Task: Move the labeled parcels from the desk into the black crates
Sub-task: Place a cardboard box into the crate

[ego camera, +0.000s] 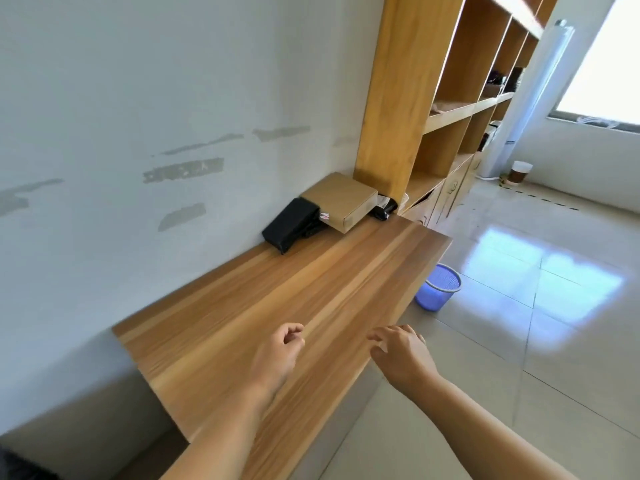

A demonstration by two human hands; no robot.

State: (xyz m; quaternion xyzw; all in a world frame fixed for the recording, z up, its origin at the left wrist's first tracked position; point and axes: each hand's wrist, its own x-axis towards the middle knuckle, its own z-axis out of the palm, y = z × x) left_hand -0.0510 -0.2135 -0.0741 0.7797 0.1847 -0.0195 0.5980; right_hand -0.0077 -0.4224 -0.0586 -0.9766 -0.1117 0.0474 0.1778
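Note:
A brown cardboard parcel (341, 200) lies at the far end of the wooden desk (277, 306), against the wall. A black wrapped parcel (291, 225) lies to its left, touching it. Another black parcel with a white label (382, 207) peeks out on its right, mostly hidden. My left hand (278, 355) hovers over the near part of the desk with fingers loosely curled, holding nothing. My right hand (401, 355) hangs at the desk's front edge, fingers relaxed and empty. Both hands are far from the parcels. No black crate is in view.
A tall wooden shelf unit (450, 98) stands at the desk's far end. A blue mesh wastebasket (438, 287) sits on the tiled floor beside the desk. A white floor-standing unit (530, 98) and a small jar (519, 173) stand near the window.

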